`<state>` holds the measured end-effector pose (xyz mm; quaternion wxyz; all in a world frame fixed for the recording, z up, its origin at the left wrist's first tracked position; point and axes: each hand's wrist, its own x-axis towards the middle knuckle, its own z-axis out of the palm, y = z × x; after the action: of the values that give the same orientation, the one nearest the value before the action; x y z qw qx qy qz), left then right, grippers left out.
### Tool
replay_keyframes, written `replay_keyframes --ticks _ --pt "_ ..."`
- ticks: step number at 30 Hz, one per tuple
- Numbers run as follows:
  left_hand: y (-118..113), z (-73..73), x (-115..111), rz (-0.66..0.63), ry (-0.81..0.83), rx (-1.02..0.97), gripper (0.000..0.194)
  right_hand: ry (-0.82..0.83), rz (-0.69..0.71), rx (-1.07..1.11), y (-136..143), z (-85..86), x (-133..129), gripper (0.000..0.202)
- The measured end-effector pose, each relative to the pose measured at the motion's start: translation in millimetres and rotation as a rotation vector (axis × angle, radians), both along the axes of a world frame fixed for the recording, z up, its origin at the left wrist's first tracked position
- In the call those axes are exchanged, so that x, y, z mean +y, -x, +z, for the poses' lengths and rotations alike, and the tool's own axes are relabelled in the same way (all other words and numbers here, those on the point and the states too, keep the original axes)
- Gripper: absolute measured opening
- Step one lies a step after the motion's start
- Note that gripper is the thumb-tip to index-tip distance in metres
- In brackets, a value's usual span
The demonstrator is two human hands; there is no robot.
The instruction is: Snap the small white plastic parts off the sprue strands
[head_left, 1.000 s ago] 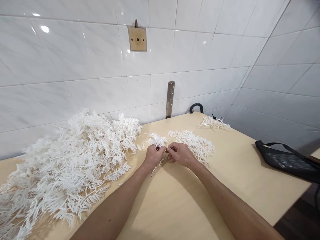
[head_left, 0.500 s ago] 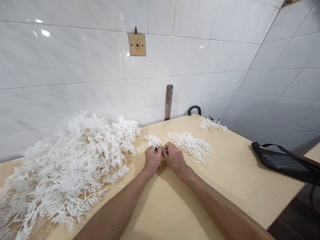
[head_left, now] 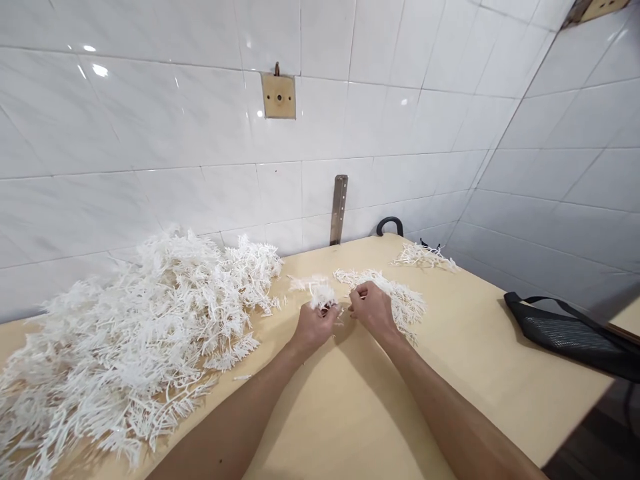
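My left hand [head_left: 316,325] is closed round a small white branched piece [head_left: 323,295] whose tufts stick up above the fingers. Just to its right, my right hand [head_left: 371,308] has its fingers pinched together; what they hold, if anything, is too small to make out. A narrow gap separates the two hands. Behind the right hand lies a flat pile of white strands [head_left: 407,303]. A large heap of white branched pieces [head_left: 165,333] covers the left part of the wooden table [head_left: 475,347].
A smaller white bunch [head_left: 425,256] lies at the back right near a black curved handle [head_left: 389,221]. A black mesh bag [head_left: 565,330] rests on the right edge. A metal bracket [head_left: 339,210] stands against the tiled wall [head_left: 175,127].
My hands have moved apart, the right one going right toward the flat pile. My left hand has shifted slightly right with the white piece. The view has tilted a little.
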<state>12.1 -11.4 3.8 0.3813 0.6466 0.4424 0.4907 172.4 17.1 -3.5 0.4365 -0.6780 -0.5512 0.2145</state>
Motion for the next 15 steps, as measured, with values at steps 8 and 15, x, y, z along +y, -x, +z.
replay_keyframes --ticks 8,15 --pt "7.9 4.5 0.3 -0.370 0.420 -0.171 0.042 -0.139 0.039 -0.023 -36.1 16.4 0.7 0.024" --pt "11.8 7.4 -0.4 -0.524 0.502 -0.278 0.041 0.157 0.786 0.352 -17.9 29.5 -18.4 0.042"
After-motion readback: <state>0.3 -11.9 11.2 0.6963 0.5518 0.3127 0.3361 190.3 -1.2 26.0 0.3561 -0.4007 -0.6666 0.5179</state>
